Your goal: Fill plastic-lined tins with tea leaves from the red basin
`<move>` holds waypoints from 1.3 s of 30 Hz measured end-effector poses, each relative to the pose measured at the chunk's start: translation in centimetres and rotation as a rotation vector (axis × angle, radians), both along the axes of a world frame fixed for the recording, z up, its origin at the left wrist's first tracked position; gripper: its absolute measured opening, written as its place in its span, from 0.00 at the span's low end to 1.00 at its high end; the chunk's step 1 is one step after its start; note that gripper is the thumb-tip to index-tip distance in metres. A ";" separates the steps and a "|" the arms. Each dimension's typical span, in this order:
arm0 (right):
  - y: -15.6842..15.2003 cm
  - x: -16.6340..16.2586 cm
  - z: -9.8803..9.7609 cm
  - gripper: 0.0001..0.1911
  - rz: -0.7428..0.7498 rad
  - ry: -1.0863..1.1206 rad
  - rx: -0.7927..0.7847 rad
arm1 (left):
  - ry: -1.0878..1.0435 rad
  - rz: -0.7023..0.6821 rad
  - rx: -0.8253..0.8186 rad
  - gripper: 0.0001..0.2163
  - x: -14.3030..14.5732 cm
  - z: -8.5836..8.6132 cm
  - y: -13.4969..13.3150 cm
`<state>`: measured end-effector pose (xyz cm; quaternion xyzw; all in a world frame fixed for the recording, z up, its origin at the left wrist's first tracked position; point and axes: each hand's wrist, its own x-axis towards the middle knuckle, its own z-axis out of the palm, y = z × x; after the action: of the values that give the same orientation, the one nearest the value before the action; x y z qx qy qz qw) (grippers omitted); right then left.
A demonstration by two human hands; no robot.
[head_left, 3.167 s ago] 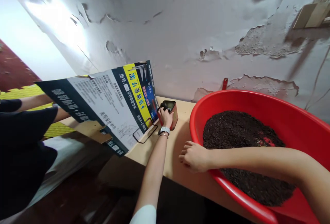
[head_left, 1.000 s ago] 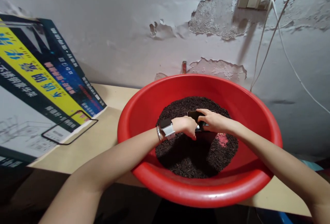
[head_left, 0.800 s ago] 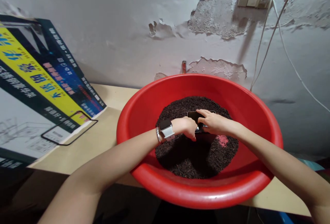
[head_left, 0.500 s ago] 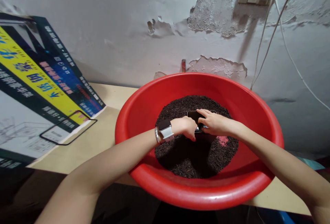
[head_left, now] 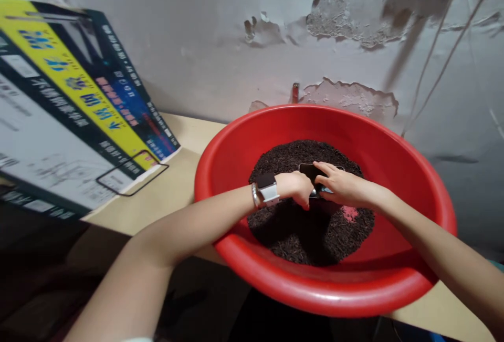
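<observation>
- Far left: printed cardboard box (head_left: 66, 105) lying tilted on the wooden table (head_left: 169, 195), with a thin black wire loop (head_left: 132, 174) against its lower corner; both well apart from the work, so nothing to mind there.
- Left of centre: left hand (head_left: 295, 187), white watch (head_left: 269, 194) on the wrist, closed on the near left side of a small dark tin (head_left: 313, 179), fingers curled down toward the grain.
- Centre: tin sitting low in the heap of dark grain (head_left: 303, 226), inside the red basin (head_left: 315, 289), open mouth facing up and away; grain level inside the tin impossible to tell.
- Right of centre: right hand (head_left: 340, 187) clamped on the tin's right side, fingers laid across its rim.
- For a clean scoop, judged from this pose: even pressure from both sides, mouth kept level to avoid spilling back.
- Better to push through the deep middle of the heap than the thin edge near the pink patch (head_left: 348, 213).
- Right: basin overhanging the table's front edge, so downward force best kept light and toward the wall side.
- Far right: cables (head_left: 441, 63) hanging on the peeling wall (head_left: 244, 32), clear of both arms.
</observation>
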<state>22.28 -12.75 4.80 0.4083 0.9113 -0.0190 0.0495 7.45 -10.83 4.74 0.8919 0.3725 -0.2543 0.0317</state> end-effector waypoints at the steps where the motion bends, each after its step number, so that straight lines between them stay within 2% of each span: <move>1: 0.2 0.2 -0.2 0.15 0.007 0.020 0.008 | -0.017 0.000 -0.006 0.19 0.0 -0.3 0.2; 7: 1.1 0.9 -1.3 0.12 0.042 0.078 0.026 | -0.070 0.038 0.003 0.18 0.0 -1.3 0.9; 15: 0.9 0.8 -0.9 0.13 0.027 0.070 0.007 | -0.097 0.045 0.013 0.13 0.0 -1.1 0.7; 19: 1.1 1.1 -1.2 0.11 0.029 0.072 0.016 | -0.097 0.040 0.012 0.15 0.1 -1.4 0.9; 26: 0.9 0.8 -1.0 0.13 0.036 0.016 0.025 | -0.048 0.010 -0.013 0.17 0.0 -0.8 0.8; 33: 0.6 0.5 -0.8 0.14 0.036 -0.008 0.042 | -0.020 0.037 0.016 0.18 0.2 -0.4 0.3; 39: 0.4 0.2 -0.3 0.15 0.003 -0.005 -0.004 | -0.014 0.037 0.004 0.19 0.2 -0.2 0.3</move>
<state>22.47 -12.33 4.47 0.4070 0.9117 -0.0199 0.0526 7.61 -10.49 4.51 0.8867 0.3892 -0.2468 0.0370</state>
